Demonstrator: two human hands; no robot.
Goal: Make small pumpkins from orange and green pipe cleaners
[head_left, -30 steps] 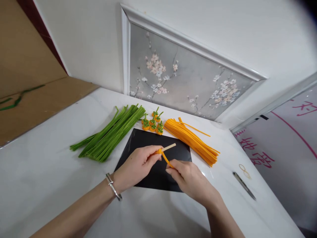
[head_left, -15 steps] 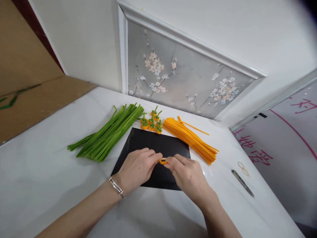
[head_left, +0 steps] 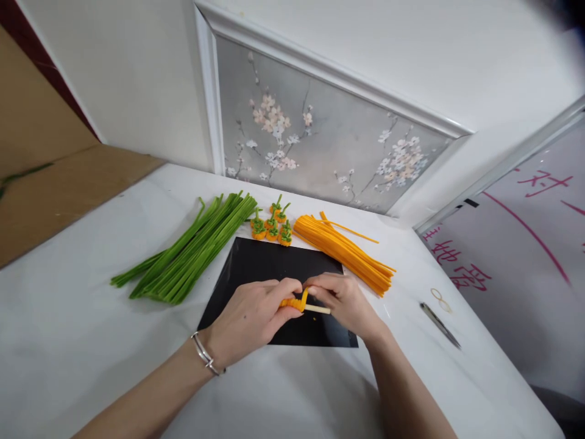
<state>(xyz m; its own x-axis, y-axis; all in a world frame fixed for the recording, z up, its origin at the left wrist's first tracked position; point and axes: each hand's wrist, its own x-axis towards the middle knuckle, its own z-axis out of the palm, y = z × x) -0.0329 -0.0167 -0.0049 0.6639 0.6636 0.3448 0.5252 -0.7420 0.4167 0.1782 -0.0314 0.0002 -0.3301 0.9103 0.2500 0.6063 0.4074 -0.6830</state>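
Observation:
An orange pipe cleaner [head_left: 291, 303] is coiled in several turns around a thin pale stick [head_left: 319, 309]. Thumb and fingers of my left hand [head_left: 258, 314] are closed on the coil and the stick inside it. My right hand [head_left: 345, 302] pinches the pipe cleaner's loose end, which stands up from the coil. The stick's bare end points right, below my right fingers. Both hands are above a black mat [head_left: 256, 259]. Past the mat's far edge stand several small orange-and-green persimmon-like pieces [head_left: 273, 225] made of pipe cleaner.
Green pipe cleaners [head_left: 196, 250] lie bundled at the left, orange ones [head_left: 345, 253] at the right. Tweezers [head_left: 439, 325] and pale rings [head_left: 441, 300] rest farther right. A framed flower picture [head_left: 315, 128] stands behind; a whiteboard [head_left: 516, 244] with pink writing borders the right side.
The pale stick and coil now show plainly between my hands. My right hand has shifted to pinch the raised orange end. The view has swung slightly right.

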